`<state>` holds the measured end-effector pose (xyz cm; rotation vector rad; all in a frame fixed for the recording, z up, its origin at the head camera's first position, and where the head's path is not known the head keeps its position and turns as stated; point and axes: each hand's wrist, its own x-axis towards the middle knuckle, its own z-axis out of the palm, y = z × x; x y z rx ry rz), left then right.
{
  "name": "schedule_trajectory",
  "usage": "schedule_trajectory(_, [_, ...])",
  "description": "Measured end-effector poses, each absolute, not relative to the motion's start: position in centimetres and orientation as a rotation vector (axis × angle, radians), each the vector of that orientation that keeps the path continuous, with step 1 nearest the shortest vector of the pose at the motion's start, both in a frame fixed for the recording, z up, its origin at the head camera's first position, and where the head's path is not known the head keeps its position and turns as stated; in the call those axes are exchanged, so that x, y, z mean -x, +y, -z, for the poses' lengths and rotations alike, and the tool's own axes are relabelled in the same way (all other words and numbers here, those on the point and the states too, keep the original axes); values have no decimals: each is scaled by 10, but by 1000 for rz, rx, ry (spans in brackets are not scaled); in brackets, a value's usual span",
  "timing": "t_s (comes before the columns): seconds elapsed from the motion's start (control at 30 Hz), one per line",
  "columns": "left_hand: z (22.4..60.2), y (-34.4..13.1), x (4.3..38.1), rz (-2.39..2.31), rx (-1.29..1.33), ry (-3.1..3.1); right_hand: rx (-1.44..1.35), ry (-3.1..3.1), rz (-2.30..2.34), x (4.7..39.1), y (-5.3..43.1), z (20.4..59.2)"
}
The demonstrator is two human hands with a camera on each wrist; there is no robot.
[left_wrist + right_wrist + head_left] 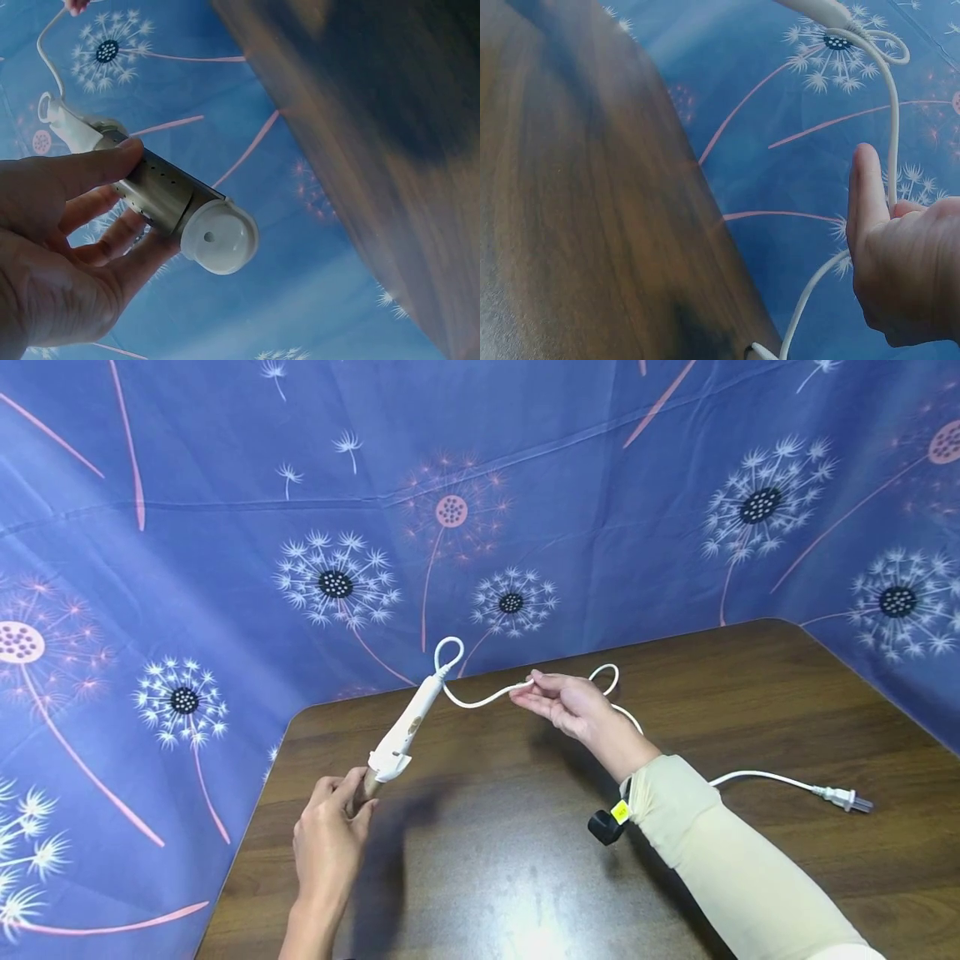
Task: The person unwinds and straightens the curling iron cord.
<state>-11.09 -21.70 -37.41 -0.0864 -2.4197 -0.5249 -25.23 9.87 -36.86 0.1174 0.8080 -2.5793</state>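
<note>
A white curling iron (pixel 411 727) is held tilted above the table, its handle pointing up and away. My left hand (pixel 330 835) grips it round the metal barrel (pixel 166 189), thumb on one side and fingers on the other. The left wrist view shows small holes along the barrel and a white end cap (pixel 221 238). From the handle's top the white cord (pixel 483 702) makes a small loop and runs to the right. Above the table my right hand (pixel 572 706) pinches that cord between thumb and fingers, partly hiding it.
Beyond the right hand the cord trails over the brown wooden table (pixel 480 843) to a two-pin plug (pixel 847 799) on the right. A black piece with a yellow tag (pixel 619 812) hangs at the right wrist. Behind the table stands a blue dandelion-print cloth (pixel 525 460).
</note>
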Motion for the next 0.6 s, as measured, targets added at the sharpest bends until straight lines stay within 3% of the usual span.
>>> schedule_trajectory(0.6, [388,-242,100,418,255,-2518,-251,654,2775,269,109,346])
